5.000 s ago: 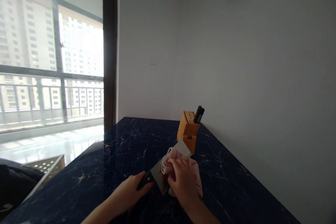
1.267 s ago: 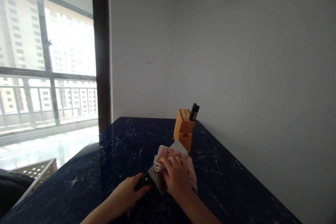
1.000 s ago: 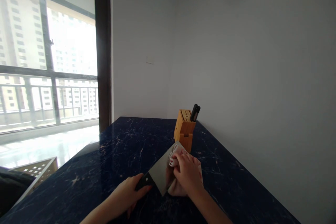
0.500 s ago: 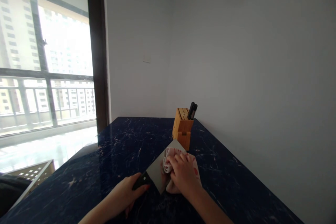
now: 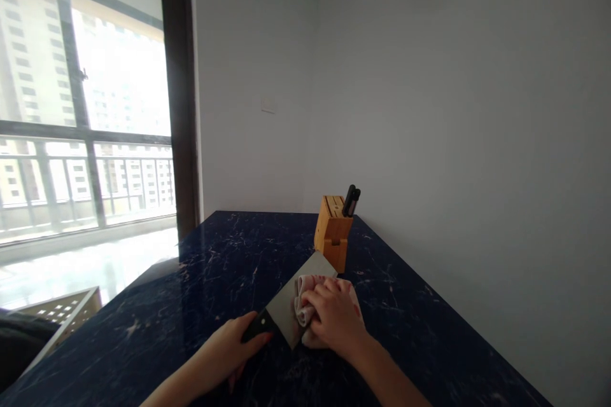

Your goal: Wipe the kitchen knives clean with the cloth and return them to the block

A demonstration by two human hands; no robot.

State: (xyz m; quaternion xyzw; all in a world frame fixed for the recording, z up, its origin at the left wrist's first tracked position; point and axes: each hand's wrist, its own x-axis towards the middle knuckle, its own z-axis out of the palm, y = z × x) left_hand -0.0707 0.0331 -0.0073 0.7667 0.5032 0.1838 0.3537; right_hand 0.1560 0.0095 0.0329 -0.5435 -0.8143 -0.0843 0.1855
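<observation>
A cleaver with a broad steel blade and a black handle is held above the near part of the table, its blade pointing away and to the right. My left hand is closed round the handle. Against the blade's right side, my right hand presses a folded white cloth with a reddish pattern. The fingers are bent over the cloth, and part of it hangs below the hand. Just beyond the blade's far corner stands a wooden knife block with black-handled tools in it.
The dark blue marbled table runs forward to a grey wall, which also borders its right side. At the lower left is a chair with a perforated panel and dark fabric. Large windows stand beyond it.
My right hand and the cloth have slid slightly down the blade, toward me, uncovering a little more of its far end. The left hand keeps its hold on the handle.
</observation>
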